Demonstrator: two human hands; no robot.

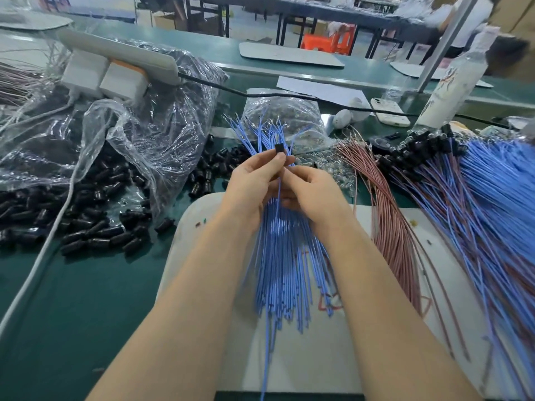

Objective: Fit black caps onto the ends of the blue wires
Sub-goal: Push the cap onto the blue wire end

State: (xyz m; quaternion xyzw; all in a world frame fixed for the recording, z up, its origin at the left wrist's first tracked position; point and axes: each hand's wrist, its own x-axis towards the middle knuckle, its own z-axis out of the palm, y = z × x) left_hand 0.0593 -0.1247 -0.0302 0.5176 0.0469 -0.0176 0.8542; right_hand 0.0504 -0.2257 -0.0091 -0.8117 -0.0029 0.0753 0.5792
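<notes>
My left hand point(254, 183) holds a bundle of blue wires point(285, 264) over a white mat point(304, 357) and pinches a small black cap point(280, 148) between thumb and fingertips. My right hand point(314, 192) sits just right of it, its fingers curled round a single blue wire that runs up to the cap. The bundle's bare ends fan out beyond my fingers. Loose black caps point(84, 227) lie heaped on the left, spilling from a clear plastic bag point(139, 131).
Capped blue wires point(492, 198) and pink wires point(388, 227) lie in piles on the right. A power strip with chargers point(115, 65), a phone point(390, 111), a bottle point(451, 82), a small bag of metal parts point(289, 117) and a white cable point(43, 250) crowd the green table.
</notes>
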